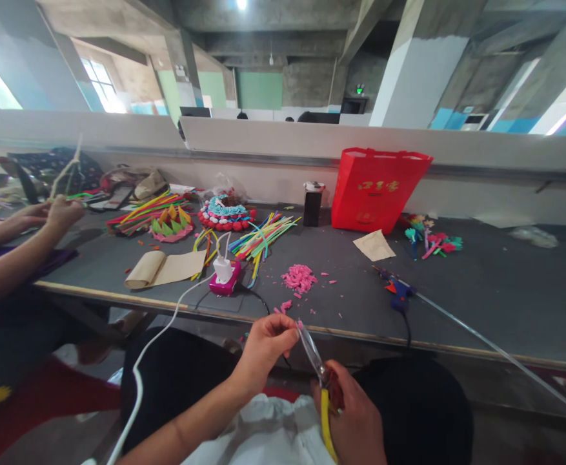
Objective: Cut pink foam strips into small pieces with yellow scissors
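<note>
Above the table's front edge, my left hand (269,342) is closed in a pinch, with a small pink piece (300,324) at its fingertips. My right hand (355,413) grips scissors (314,355) with yellow handles; their blades point up and away, the tips close to my left fingertips. Just beyond on the table lies a pile of pink cut bits (299,278), with a few more scattered around it. How far apart the blades are is hard to tell.
A magenta power adapter (224,282) with a white plug and cable sits left. Nearby are a brown paper roll (147,268) and colourful strips (266,236). To the right are a glue gun (399,294), its long clear stick overhanging the edge, and a red bag (379,190). Another person's hands (60,212) work far left.
</note>
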A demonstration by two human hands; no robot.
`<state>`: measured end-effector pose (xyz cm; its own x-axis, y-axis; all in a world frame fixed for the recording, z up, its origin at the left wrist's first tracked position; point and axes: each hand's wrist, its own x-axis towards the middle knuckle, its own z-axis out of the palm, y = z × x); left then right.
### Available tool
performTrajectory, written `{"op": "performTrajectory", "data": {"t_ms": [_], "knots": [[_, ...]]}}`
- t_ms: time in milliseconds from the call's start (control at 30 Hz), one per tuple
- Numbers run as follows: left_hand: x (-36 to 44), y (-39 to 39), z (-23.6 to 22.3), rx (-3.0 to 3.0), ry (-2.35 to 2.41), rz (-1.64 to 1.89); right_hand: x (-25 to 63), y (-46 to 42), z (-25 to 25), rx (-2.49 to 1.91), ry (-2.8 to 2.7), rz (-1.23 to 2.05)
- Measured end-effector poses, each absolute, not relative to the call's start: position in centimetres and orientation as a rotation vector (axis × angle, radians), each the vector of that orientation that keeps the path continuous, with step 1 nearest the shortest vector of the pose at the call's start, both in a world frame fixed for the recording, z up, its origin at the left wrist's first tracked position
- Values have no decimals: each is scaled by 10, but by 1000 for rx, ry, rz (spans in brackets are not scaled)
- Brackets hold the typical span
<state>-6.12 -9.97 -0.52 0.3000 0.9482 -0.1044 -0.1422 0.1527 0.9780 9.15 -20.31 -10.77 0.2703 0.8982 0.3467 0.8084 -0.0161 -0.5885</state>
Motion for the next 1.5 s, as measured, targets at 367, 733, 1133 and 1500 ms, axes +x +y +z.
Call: {"op": "performTrajectory", "data": {"t_ms": [367,733,1133,1500], "knots": [[-59,-101,0,1097,961,968,95,-203,-109,-1799,-1612,-5],[-59,-103,-2,1063,944,990,98,-203,-113,-1772,-1653,75],[-60,-102,2,1007,858,990,95,-200,-117,-1726,-1464,237],[-60,-101,-2,1032,867,951,93,-200,-115,-1734,-1498,268]]}}
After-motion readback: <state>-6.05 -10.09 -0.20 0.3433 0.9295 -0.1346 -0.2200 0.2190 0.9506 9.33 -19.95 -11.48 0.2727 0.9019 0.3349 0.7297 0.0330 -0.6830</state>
